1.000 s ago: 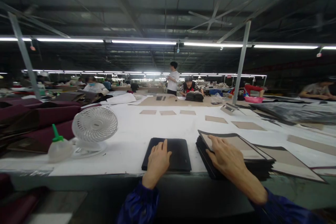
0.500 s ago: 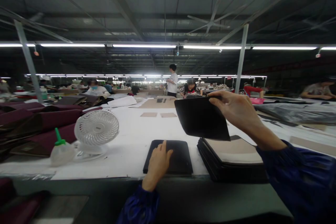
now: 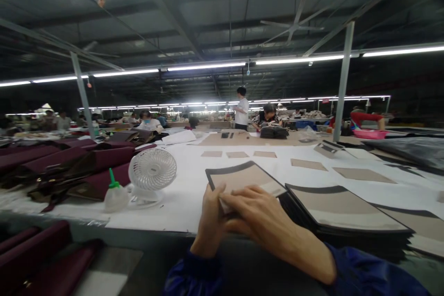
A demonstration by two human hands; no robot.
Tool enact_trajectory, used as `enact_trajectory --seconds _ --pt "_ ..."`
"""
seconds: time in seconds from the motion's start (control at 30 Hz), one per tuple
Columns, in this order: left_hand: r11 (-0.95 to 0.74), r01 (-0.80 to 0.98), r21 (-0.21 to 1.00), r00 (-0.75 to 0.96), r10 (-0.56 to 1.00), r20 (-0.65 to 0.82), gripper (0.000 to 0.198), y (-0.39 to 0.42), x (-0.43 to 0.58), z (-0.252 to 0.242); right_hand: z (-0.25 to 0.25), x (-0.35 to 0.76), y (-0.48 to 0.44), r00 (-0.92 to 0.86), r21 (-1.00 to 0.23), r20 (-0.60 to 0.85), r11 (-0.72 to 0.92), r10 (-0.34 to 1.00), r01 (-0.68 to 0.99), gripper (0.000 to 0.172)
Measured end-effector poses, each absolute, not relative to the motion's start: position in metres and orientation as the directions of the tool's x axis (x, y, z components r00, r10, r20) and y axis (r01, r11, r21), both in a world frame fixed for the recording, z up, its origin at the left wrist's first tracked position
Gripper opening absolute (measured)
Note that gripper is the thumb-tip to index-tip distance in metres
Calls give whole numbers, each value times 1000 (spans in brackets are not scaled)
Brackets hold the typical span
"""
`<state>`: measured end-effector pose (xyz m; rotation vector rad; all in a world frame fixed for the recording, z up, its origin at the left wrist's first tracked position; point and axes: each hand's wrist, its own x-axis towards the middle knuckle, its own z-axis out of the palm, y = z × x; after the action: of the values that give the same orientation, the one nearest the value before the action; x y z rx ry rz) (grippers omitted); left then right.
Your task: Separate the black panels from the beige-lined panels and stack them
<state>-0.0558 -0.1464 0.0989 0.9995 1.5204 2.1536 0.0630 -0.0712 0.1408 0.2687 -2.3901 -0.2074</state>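
Observation:
A flat panel (image 3: 243, 176), beige with a dark border, lies face up on the white table (image 3: 180, 194) right before me. My left hand (image 3: 210, 219) grips its near left edge with the fingers curled. My right hand (image 3: 258, 215) rests on its near part, fingers bent and pressed on the surface. Just to the right is a stack of similar dark-edged panels (image 3: 343, 215). The black piece that lay here before is hidden under the panel and hands.
A small white desk fan (image 3: 152, 173) and a squeeze bottle with a green cap (image 3: 114, 194) stand at the left, by piles of maroon material (image 3: 69, 166). Beige cut pieces (image 3: 237, 154) lie farther back. Other people (image 3: 242, 112) work at distant tables. A metal post (image 3: 342, 81) rises at right.
My right hand lifted a panel off the stack, turned it over and laid it beige side up over the black piece under my left hand. The view shifted to the left.

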Motion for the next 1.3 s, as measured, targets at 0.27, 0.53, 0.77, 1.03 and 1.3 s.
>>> enact_trajectory --seconds 0.27,0.53,0.77,1.03,1.3 --pt "-363 -32 931 -688 684 242 49 -157 -107 82 100 66 8 -687 -532 552 834 472 146 37" --pt "12 423 906 -721 610 329 38 -122 -156 47 58 59 7 -736 -581 411 777 538 243 33" --pt "230 542 808 -699 657 282 33 -115 -172 28 48 57 6 -776 -307 312 832 547 463 31" --pt "265 507 820 -792 520 321 75 -124 -178 19 89 103 -25 -690 -77 470 804 550 589 43" --pt "85 514 853 -728 569 383 61 -152 -126 42 71 172 41 -664 -5 420 733 619 680 64"
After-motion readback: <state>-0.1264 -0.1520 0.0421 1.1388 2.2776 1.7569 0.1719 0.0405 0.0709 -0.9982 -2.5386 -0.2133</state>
